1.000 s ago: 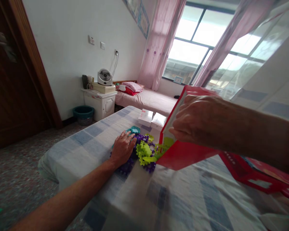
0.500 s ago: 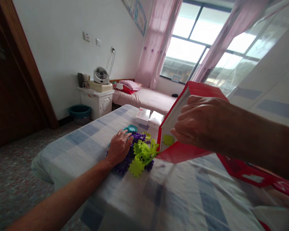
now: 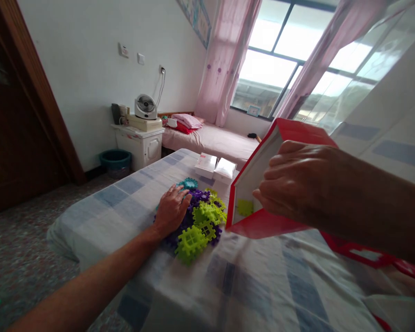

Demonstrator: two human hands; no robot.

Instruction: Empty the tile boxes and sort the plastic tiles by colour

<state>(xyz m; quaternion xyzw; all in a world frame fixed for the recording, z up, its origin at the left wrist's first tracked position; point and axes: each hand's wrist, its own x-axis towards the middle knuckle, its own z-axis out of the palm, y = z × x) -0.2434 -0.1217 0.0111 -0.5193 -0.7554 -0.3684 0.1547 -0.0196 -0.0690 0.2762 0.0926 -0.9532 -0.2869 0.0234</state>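
Note:
Interlocking plastic building tiles lie in a heap on the checked cloth: lime-green tiles in front, purple tiles beneath and behind, a teal tile at the back. My left hand rests on the heap's left side, fingers stretched out and fairly flat. A red box with a pale inside is tilted on its side, its mouth facing the heap. My right hand is closed on the box; the fingertips are partly hidden. One lime-green tile is still inside, near the mouth.
Two small white boxes stand behind the heap on the cloth-covered table. Another red item lies at the right, partly under my forearm. Farther back are a bed, a nightstand with a fan, and a teal bin.
Lime-green tiles have slid down and spread over the front of the heap. The red box and my right hand have shifted slightly right. My left hand stays in place.

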